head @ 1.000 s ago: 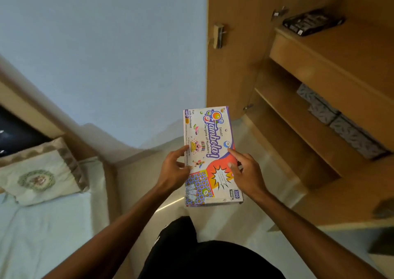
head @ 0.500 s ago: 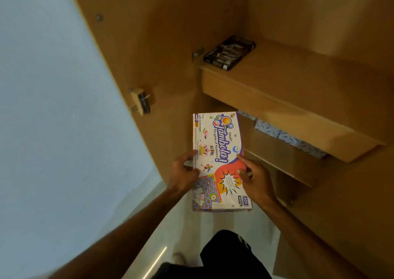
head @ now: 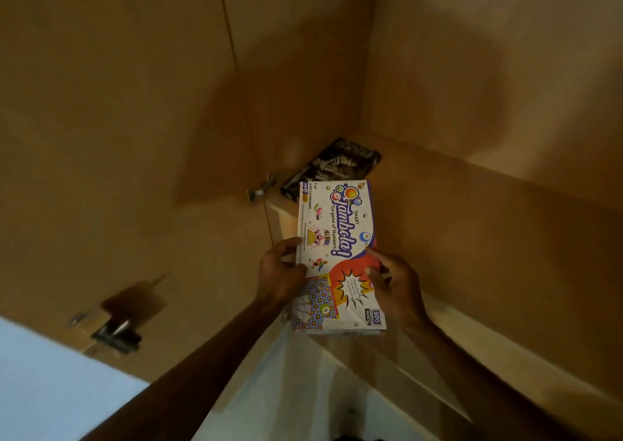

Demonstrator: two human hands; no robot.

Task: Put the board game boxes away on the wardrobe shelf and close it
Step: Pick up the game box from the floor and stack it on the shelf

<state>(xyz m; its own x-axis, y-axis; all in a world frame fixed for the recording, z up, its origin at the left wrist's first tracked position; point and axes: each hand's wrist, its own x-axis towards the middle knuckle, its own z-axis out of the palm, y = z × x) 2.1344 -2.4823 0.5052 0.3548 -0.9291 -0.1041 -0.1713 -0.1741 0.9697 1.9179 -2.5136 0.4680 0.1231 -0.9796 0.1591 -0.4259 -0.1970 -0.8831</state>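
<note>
The Tambola box (head: 337, 248) is held flat in the air over the front left corner of the wardrobe shelf (head: 472, 211), the left hand (head: 281, 274) gripping its left edge and the right hand (head: 396, 282) its right. A black game box (head: 337, 166) lies in the shelf's back left corner, beside the open door (head: 118, 171).

Game box (head: 337, 255): white lid with a purple border and a purple script title. A red-orange field carries a white starburst, and the near left corner has a grid of purple and yellow squares. Black box (head: 337, 166): dark ground with pale grey-white print, blurred. Wardrobe (head: 472, 70) and shelf (head: 472, 211): plain orange-brown wood finish. Wall (head: 50, 390): pale blue. Floor (head: 303, 390): off-white.
</note>
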